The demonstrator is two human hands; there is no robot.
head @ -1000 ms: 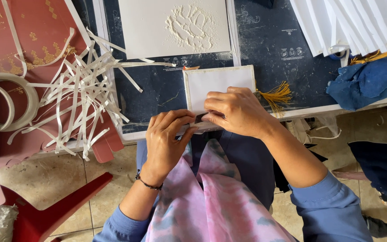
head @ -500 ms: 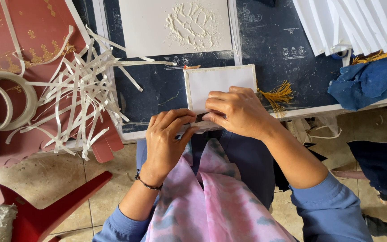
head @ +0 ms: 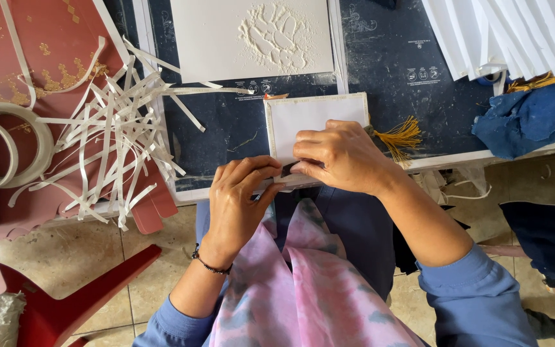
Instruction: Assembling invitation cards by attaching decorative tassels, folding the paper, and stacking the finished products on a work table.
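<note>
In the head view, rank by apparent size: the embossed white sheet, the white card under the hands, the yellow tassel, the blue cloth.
1. Embossed white sheet
2. White card, partly covered by both hands, and blue cloth: too close to rank
3. Yellow tassel

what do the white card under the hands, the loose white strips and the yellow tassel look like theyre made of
White card: likely matte paperboard, flat and stiff-edged. Loose white strips: thin paper offcuts, curling and tangled. Yellow tassel: fine thread, splayed fibres, slight sheen. Both hands, left and right, press the card's near edge.

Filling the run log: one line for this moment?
left hand: pinching card edge | right hand: pressing white card | gold tassel beside | paper strips left
</note>
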